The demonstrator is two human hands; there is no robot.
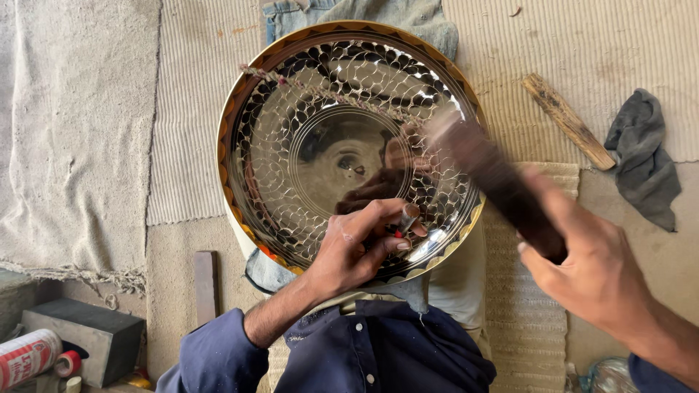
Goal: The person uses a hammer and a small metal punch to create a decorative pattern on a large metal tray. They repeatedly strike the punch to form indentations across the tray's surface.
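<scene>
1. Engraved metal plate point(320, 145): large, round and mirror-bright, with a scale-like pattern and a golden patterned rim. It rests tilted on the person's lap, over a denim cloth point(408, 14), in the centre of the view.
2. Left hand point(357, 247): fingers curled tight around a small metal punch point(409, 216), thumb and forefinger pinching its shaft. Its tip sits on the lower part of the patterned band, just inside the rim.
3. Right hand point(590, 269): fist closed firmly around the handle of a dark hammer point(495, 178), whose head is blurred above the plate's right side.
4. Judgement on technique: the punch is best held steady at a constant angle on the pattern line, with short, even blows that land squarely on its top. A glancing blow could skid the tip and scar the polished surface.
5. Surroundings: a wooden stick point(568, 120) and a grey rag point(644, 156) lie on the woven mat at right, well apart from the plate. A dark block point(87, 338) and a spray can point(25, 358) sit at lower left.
</scene>
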